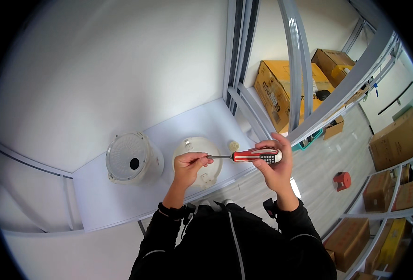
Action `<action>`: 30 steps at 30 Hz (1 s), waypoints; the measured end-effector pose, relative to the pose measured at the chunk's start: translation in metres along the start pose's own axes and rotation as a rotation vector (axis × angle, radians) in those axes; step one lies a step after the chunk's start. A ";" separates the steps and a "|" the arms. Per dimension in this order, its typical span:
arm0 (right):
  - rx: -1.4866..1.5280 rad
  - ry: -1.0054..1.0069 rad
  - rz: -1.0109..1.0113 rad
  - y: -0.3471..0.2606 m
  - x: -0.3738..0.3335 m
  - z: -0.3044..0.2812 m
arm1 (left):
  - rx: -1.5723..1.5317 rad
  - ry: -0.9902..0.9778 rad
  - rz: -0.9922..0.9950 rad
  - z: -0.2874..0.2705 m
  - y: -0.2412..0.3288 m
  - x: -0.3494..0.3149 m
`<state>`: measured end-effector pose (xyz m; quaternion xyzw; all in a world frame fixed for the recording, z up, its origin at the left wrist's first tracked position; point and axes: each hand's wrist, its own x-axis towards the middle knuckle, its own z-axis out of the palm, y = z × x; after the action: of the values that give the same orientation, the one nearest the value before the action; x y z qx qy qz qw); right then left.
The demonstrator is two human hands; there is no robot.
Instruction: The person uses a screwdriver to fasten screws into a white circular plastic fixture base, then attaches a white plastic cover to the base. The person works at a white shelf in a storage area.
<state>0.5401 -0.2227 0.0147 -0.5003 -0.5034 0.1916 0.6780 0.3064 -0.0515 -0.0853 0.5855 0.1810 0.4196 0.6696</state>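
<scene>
A screwdriver (244, 157) with a red, white and black handle lies level between my two hands, above the table. My right hand (277, 165) grips the handle, thumb below and fingers along the top. With closed fingers, my left hand (190, 166) pinches the tip end of the metal shaft, so the tip itself is hidden. Beneath the left hand is a round off-white plastic cover (210, 179), partly hidden by that hand. To the left stands a white bucket-shaped appliance body (131, 157), its round top grey with a black oval spot. A small cream round part (234, 145) lies right of the cover.
The pale table (104, 204) sits against a white wall. Grey metal frame posts (296, 70) rise at its right end. Beyond them are a yellow cardboard box (274, 93), a red stool (342, 181) on the floor and a shelf with brown boxes (351, 240).
</scene>
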 end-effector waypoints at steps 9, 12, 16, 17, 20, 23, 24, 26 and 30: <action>0.125 -0.119 0.295 -0.011 0.004 0.003 | 0.098 -0.016 -0.075 -0.011 0.017 -0.001; 0.087 -0.093 0.257 -0.001 0.003 0.011 | 0.117 -0.081 -0.140 -0.011 0.012 0.001; -0.181 -0.067 0.300 0.014 0.001 0.020 | 0.399 -0.115 -0.042 -0.007 0.015 0.005; -0.274 -0.104 0.291 0.014 0.003 0.023 | 0.541 -0.151 -0.054 -0.010 0.013 0.003; -0.479 -0.193 0.291 0.008 0.006 0.039 | 0.939 -0.313 -0.077 -0.032 -0.009 -0.004; -0.621 -0.295 0.329 0.005 -0.003 0.047 | 1.190 -0.497 -0.069 -0.046 -0.031 -0.015; -0.625 -0.288 0.269 0.005 -0.006 0.051 | 1.217 -0.498 -0.063 -0.048 -0.037 -0.017; -0.646 -0.287 0.246 0.011 -0.011 0.056 | 1.252 -0.480 -0.031 -0.048 -0.048 -0.021; -0.719 -0.258 0.199 0.021 -0.019 0.068 | 1.306 -0.384 -0.022 -0.034 -0.059 -0.020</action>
<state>0.4776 -0.1946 -0.0132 -0.7241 -0.5684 0.1289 0.3688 0.2902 -0.0430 -0.1539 0.9318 0.2812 0.1062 0.2034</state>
